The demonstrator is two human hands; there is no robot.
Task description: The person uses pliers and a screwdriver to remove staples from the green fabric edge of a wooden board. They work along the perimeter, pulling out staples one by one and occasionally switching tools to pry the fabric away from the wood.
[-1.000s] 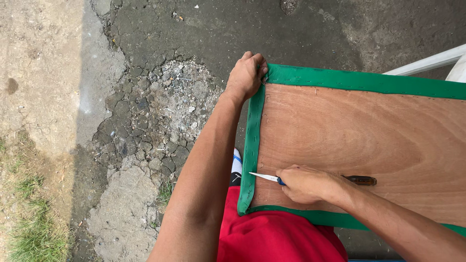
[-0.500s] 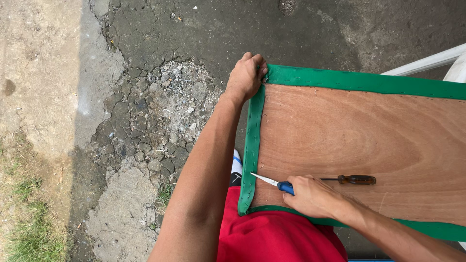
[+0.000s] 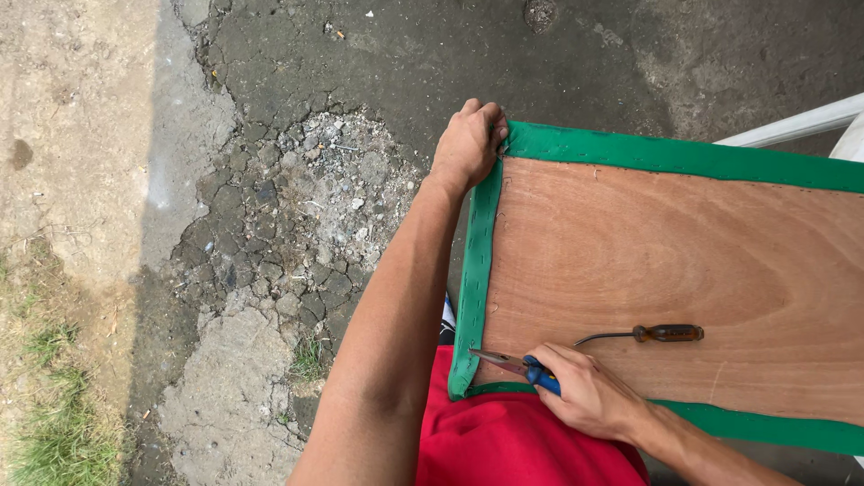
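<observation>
A plywood board (image 3: 648,261) edged with green fabric (image 3: 475,270) rests across my lap. My left hand (image 3: 468,144) grips the far left corner of the board over the fabric. My right hand (image 3: 585,391) holds blue-handled pliers (image 3: 513,364) near the board's near left corner, their metal jaws pointing left toward the green edge. A screwdriver with a dark brown handle (image 3: 643,334) lies loose on the wood just beyond my right hand.
Cracked dark pavement (image 3: 297,207) with rubble lies to the left, and grass (image 3: 54,432) grows at the lower left. A white bar (image 3: 792,121) shows at the upper right. Red cloth (image 3: 504,441) covers my lap under the board.
My right hand has slid down and left along the board with the pliers, nearer the lower left corner. The screwdriver it partly covered now lies in full view. The left hand has stayed put.
</observation>
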